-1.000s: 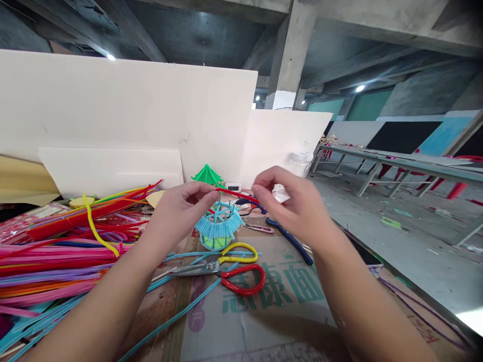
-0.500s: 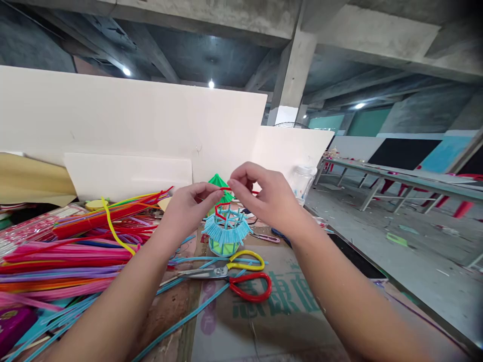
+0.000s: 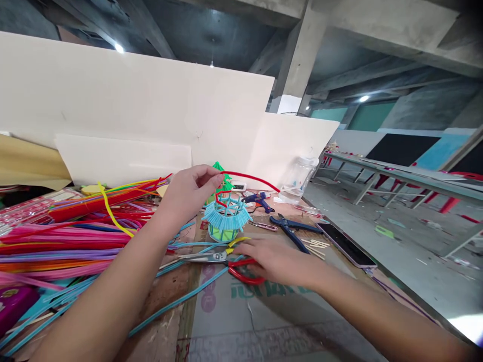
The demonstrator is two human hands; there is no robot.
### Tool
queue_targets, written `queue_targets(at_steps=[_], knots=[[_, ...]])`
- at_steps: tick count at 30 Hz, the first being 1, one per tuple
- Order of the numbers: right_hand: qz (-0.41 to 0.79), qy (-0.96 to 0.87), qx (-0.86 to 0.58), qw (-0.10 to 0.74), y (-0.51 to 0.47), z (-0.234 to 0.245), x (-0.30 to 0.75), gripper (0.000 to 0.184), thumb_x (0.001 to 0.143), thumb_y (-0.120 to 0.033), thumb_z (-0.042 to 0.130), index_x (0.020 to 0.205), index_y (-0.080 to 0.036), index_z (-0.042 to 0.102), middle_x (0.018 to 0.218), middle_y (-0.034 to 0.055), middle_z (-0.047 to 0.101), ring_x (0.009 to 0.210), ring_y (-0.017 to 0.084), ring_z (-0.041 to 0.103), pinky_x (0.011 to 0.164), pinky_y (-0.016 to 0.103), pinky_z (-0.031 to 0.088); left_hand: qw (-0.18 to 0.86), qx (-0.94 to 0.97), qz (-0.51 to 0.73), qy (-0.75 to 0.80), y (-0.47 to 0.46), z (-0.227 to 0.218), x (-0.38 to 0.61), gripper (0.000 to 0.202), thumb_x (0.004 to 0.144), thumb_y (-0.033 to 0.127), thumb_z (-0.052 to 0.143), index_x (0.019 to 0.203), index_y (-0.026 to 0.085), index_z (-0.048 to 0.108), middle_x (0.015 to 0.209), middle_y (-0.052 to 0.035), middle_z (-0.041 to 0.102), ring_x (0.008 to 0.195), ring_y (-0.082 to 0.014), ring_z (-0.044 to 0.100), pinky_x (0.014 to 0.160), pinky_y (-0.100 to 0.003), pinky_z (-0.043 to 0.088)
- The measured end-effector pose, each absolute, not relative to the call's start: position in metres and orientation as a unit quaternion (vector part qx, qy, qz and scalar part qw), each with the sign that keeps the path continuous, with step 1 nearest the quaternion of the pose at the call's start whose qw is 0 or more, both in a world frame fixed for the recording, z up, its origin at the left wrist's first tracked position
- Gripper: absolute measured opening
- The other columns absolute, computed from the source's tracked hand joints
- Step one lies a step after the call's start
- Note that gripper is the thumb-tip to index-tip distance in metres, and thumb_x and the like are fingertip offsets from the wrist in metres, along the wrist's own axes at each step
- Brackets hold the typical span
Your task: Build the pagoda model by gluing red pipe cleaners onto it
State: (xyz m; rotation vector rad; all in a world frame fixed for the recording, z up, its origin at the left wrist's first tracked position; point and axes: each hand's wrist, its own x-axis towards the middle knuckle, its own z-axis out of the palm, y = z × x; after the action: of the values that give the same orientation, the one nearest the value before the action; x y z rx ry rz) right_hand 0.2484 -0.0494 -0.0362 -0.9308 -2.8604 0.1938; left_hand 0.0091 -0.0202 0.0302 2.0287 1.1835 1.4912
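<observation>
My left hand [image 3: 190,193] pinches a red pipe cleaner [image 3: 251,177] between thumb and fingers. Its long end arcs away to the right, and a bent part hangs below the fingertips. Just beneath stands a small round model [image 3: 227,221] with a light-blue fringed roof and a green base. A green pointed roof [image 3: 218,168] shows behind the left fingertips. Down at the scissors [image 3: 217,257], my right hand [image 3: 266,256] lies over the red and yellow handles. Its fingertips are partly hidden, so I cannot tell whether they grip the handles.
Bundles of coloured pipe cleaners [image 3: 75,246] cover the left side. Beyond the scissors are a glue gun [image 3: 260,200], blue-handled pliers [image 3: 290,229], short sticks [image 3: 316,247] and a phone [image 3: 347,245]. A clear plastic jar [image 3: 300,178] stands before white boards [image 3: 132,105].
My right hand has let go of the red pipe cleaner and moved down onto the scissors' handles. My left hand still holds the pipe cleaner. The view has tilted slightly downward.
</observation>
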Motion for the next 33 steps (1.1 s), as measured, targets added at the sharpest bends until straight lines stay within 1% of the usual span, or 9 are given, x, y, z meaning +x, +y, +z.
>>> queue_targets(at_steps=[4,11,13,17,22,24,26,29,33], knots=[[0.065,-0.942,-0.327,0.029,-0.041,-0.067,0.252,0.056,0.08,-0.006,0.057,0.133,-0.023,0.053,0.123,0.0115,0.057,0.11,0.022,0.058,0.094,0.035,0.046,0.226,0.722,0.51,0.41,-0.019,0.025,0.016,0.03,0.088,0.046,0.056,0.091,0.018,0.065,0.074,-0.0018,0.069,0.067,-0.0151,0.063,0.061,-0.025,0.046],[0.05,-0.952,-0.302,0.03,-0.025,-0.077,0.246,0.069,0.079,-0.007,0.05,0.146,-0.024,0.043,0.109,0.0108,0.057,0.098,0.023,0.057,0.087,0.035,0.048,0.295,0.712,0.517,0.372,-0.018,0.025,0.018,0.026,0.087,0.043,0.059,0.092,0.018,0.062,0.077,-0.0021,0.069,0.068,-0.0138,0.063,0.063,-0.025,0.05],[0.069,-0.948,-0.307,0.055,-0.021,-0.077,0.247,0.073,0.074,-0.005,0.053,0.144,-0.026,0.045,0.113,0.01,0.057,0.102,0.023,0.057,0.088,0.035,0.048,0.312,0.706,0.516,0.37,-0.019,0.027,0.018,0.026,0.086,0.043,0.061,0.092,0.018,0.062,0.078,-0.0023,0.069,0.069,-0.0137,0.063,0.064,-0.025,0.05],[0.139,-0.91,-0.368,0.128,-0.021,-0.075,0.253,0.064,0.075,-0.009,0.058,0.135,-0.031,0.053,0.122,0.007,0.06,0.112,0.024,0.058,0.097,0.036,0.046,0.319,0.7,0.522,0.367,-0.025,0.032,0.017,0.025,0.085,0.043,0.061,0.088,0.018,0.062,0.077,-0.0021,0.07,0.067,-0.0133,0.063,0.064,-0.025,0.052],[0.229,-0.861,-0.395,0.223,-0.024,-0.077,0.263,0.057,0.084,-0.018,0.056,0.139,-0.03,0.047,0.138,0.0064,0.054,0.125,0.024,0.052,0.106,0.038,0.041,0.298,0.662,0.587,0.359,-0.028,0.038,0.009,0.025,0.084,0.042,0.064,0.085,0.018,0.062,0.071,-0.0008,0.068,0.063,-0.0127,0.062,0.061,-0.025,0.051],[0.263,-0.836,-0.396,0.274,-0.024,-0.076,0.263,0.054,0.086,-0.025,0.055,0.139,-0.029,0.044,0.133,0.0077,0.056,0.12,0.024,0.055,0.101,0.038,0.045,0.277,0.635,0.629,0.352,-0.029,0.041,0.004,0.024,0.083,0.041,0.065,0.085,0.018,0.062,0.07,0.0001,0.067,0.062,-0.0115,0.061,0.059,-0.023,0.049],[0.297,-0.807,-0.403,0.312,-0.026,-0.073,0.26,0.051,0.086,-0.031,0.057,0.135,-0.027,0.043,0.114,0.0074,0.06,0.101,0.022,0.061,0.088,0.036,0.051,0.26,0.616,0.659,0.345,-0.03,0.044,0.0,0.023,0.084,0.041,0.065,0.085,0.018,0.062,0.069,0.0009,0.067,0.06,-0.0105,0.06,0.057,-0.021,0.047],[0.326,-0.802,-0.385,0.32,-0.032,-0.063,0.254,0.049,0.085,-0.039,0.061,0.129,-0.027,0.043,0.09,0.0022,0.055,0.079,0.019,0.058,0.074,0.033,0.052,0.263,0.618,0.651,0.354,-0.031,0.045,-0.001,0.024,0.083,0.042,0.066,0.083,0.018,0.062,0.068,0.001,0.066,0.059,-0.0106,0.058,0.056,-0.022,0.046],[0.35,-0.817,-0.316,0.332,-0.04,-0.047,0.246,0.05,0.088,-0.053,0.056,0.13,-0.03,0.039,0.096,0.0036,0.051,0.081,0.019,0.052,0.074,0.032,0.049,0.281,0.653,0.596,0.373,-0.03,0.041,0.004,0.026,0.081,0.043,0.066,0.082,0.017,0.063,0.069,0.0011,0.063,0.059,-0.0109,0.055,0.056,-0.023,0.044]])
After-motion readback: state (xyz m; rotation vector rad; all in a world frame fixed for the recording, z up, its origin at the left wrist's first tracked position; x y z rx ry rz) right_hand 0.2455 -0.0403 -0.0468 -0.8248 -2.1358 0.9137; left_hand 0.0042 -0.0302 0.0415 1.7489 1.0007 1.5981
